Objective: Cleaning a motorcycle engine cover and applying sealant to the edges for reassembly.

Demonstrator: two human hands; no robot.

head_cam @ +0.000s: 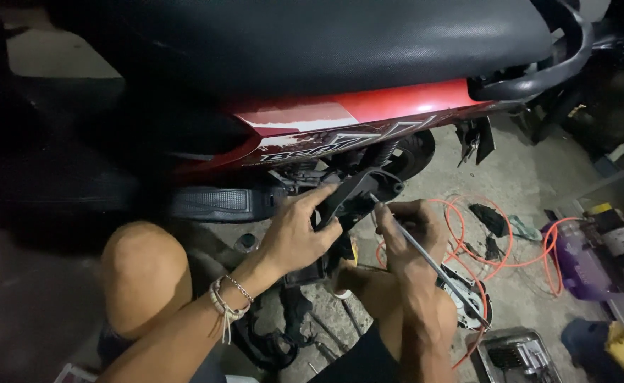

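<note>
A red scooter [368,106] with a black seat [312,35] stands in front of me. My left hand [299,230] grips a black plastic side part [358,190] low on the scooter's body, fingers curled round its edge. My right hand [407,230] is closed on a long thin metal tool [432,264], like a screwdriver shaft. Its tip touches the black part near a hole at the upper end. The tool's rear end runs down past my right forearm. My left wrist wears bracelets [228,298].
My bare knee [145,273] is at lower left. An orange cable [489,241] lies looped on the concrete floor to the right. A purple bottle [574,259] and a metal tray with tools [517,354] sit at right. A black footrest [212,204] juts out at left.
</note>
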